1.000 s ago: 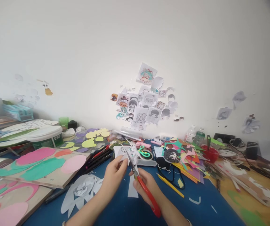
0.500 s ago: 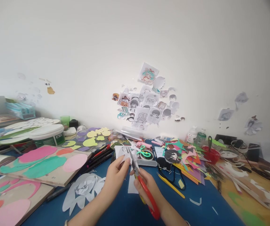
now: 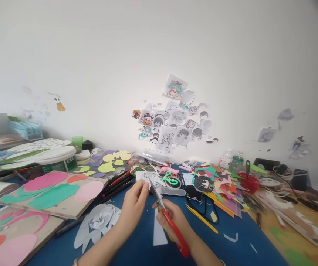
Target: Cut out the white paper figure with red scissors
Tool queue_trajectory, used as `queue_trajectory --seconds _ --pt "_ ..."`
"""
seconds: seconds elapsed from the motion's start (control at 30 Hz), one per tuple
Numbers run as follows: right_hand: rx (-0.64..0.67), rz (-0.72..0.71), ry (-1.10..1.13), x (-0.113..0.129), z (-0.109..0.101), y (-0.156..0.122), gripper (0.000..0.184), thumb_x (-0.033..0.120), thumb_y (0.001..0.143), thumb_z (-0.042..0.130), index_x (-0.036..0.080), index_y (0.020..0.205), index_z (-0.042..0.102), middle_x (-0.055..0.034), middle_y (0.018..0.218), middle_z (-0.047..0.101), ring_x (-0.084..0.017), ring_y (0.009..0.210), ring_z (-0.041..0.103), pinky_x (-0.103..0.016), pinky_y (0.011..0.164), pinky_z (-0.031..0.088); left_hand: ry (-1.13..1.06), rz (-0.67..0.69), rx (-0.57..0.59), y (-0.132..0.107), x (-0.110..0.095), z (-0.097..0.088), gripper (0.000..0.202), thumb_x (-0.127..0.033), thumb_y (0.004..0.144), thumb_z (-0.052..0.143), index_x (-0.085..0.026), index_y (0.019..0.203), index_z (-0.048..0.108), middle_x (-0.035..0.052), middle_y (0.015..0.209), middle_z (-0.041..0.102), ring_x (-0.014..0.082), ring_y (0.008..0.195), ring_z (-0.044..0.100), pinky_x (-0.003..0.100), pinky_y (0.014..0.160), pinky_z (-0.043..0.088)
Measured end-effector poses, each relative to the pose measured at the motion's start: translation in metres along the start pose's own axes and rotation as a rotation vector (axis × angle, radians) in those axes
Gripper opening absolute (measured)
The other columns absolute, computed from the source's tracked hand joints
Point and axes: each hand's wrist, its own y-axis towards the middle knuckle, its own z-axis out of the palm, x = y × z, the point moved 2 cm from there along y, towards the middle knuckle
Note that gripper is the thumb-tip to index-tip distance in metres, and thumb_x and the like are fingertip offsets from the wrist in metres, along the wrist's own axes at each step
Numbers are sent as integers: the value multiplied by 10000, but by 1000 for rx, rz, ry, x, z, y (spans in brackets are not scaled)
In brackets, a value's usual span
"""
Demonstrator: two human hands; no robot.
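Fingers of left hand (image 3: 136,199) pinched on small white paper (image 3: 145,177), just below frame centre; fingers of right hand (image 3: 180,217) curled round red-handled scissors (image 3: 175,229), blades angled up-left, close beside paper. Step in hand looks like trimming; next snip seems to call for steady paper, left hand clear of blades. White strip (image 3: 159,233), lower centre. Paper rose (image 3: 98,218), lower left; yellow tweezers (image 3: 203,219), lower right.

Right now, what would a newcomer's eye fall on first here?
Probably the red-handled scissors in the right hand, low at centre. Above them, a cluster of drawings covers some white wall. To the right, bright paper scraps lie heaped on the blue tabletop.
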Motion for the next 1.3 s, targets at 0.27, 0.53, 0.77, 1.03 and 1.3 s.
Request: queue_trajectory --seconds 0.27,0.53,0.77,1.03,1.3 --pt "-4 25 -18 2 -3 0 502 600 759 575 144 969 565 64 578 315 -73 508 259 -221 476 224 122 40 88 8 -5 -7 334 -429 834 370 -207 585 347 -65 540 305 105 519 304 236 500 240" --pt "-24 82 2 5 -3 0 532 640 775 516 136 935 565 72 558 303 -64 483 233 -221 462 216 17 1 130 7 -1 -4 337 -465 842 371 -210 623 384 -68 538 342 108 510 317 233 502 257" --pt "-22 47 -11 1 -7 1 493 606 794 524 135 932 560 54 581 340 -71 505 258 -224 469 217 24 -31 176 4 5 3 324 -479 841 369 -225 644 327 -80 536 295 110 513 301 230 499 244" --pt "-41 63 -15 1 -7 2 512 611 753 569 128 921 564 69 546 315 -68 491 244 -221 462 209 55 -35 174 3 5 5 327 -452 854 342 -228 622 287 -74 552 298 111 513 321 233 502 255" --pt "5 58 23 5 -7 0 489 604 797 521 138 940 550 65 572 312 -69 497 243 -226 469 214 85 -6 191 8 0 -3 339 -419 831 386 -219 576 289 -68 523 334 111 513 332 235 506 264"
